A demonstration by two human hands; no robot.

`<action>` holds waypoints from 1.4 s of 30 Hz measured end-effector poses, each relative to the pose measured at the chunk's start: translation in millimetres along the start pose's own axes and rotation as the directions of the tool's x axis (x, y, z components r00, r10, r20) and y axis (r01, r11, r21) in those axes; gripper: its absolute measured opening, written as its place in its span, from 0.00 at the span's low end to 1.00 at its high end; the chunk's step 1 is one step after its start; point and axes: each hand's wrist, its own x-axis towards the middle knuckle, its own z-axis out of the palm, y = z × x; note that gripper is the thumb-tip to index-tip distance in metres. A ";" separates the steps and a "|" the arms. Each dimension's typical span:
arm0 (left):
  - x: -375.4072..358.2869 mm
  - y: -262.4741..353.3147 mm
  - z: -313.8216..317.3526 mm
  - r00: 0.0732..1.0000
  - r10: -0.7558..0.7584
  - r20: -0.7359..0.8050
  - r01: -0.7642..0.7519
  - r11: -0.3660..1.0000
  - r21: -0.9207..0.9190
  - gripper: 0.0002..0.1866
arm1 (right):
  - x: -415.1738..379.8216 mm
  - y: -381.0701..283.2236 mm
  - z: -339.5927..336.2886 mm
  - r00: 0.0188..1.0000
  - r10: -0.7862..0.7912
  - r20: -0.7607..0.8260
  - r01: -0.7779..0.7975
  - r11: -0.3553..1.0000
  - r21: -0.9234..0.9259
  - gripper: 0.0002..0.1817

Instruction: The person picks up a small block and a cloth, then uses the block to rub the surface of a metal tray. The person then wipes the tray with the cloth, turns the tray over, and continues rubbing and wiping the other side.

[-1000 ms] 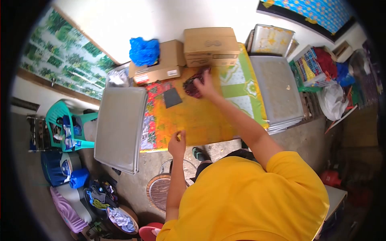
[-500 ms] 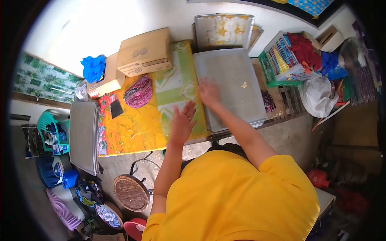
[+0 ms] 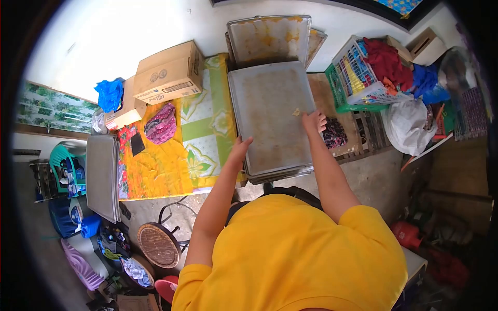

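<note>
A stack of flat grey metal trays (image 3: 272, 109) lies in front of me, its top one stained brown. My left hand (image 3: 239, 151) is at the near left edge of the stack, thumb apart from the fingers and over the rim; some fingers are hidden. On the opposite side, my right hand (image 3: 314, 123) rests at the right edge with its fingers stretched outward past the rim. A small yellowish scrap (image 3: 296, 112) lies on the top tray beside my right hand. More trays (image 3: 270, 39), smeared with yellow-orange, lean upright against the wall behind the stack.
Left of the stack, a table with a patterned yellow-green cover (image 3: 155, 171) bears a cardboard box (image 3: 168, 72) and a pink patterned cloth (image 3: 161, 124). More grey trays (image 3: 102, 176) stand at its left end. A crate of clothes (image 3: 355, 78) is to the right. A round stool (image 3: 158, 244) stands below.
My right hand has moved from the left side of the top tray across to its right edge. My left hand has lowered from above the table cover to the tray's left edge. The view has shifted.
</note>
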 end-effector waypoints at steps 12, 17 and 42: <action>9.4 -19.9 -4.1 0.993 0.109 0.038 -0.110 0.993 0.034 0.48 | 26.3 18.4 -31.2 0.988 0.061 0.140 -0.094 0.964 0.248 0.33; 18.3 -27.5 -10.9 0.996 0.087 0.024 -0.086 0.996 -0.025 0.46 | 25.0 21.0 -41.7 0.991 0.007 0.132 -0.046 0.954 0.295 0.34; -169.2 -92.8 -342.8 0.649 0.218 -0.729 -0.442 0.888 -0.128 0.36 | -247.5 -266.2 -44.7 0.256 -0.912 0.321 0.912 0.338 0.232 0.28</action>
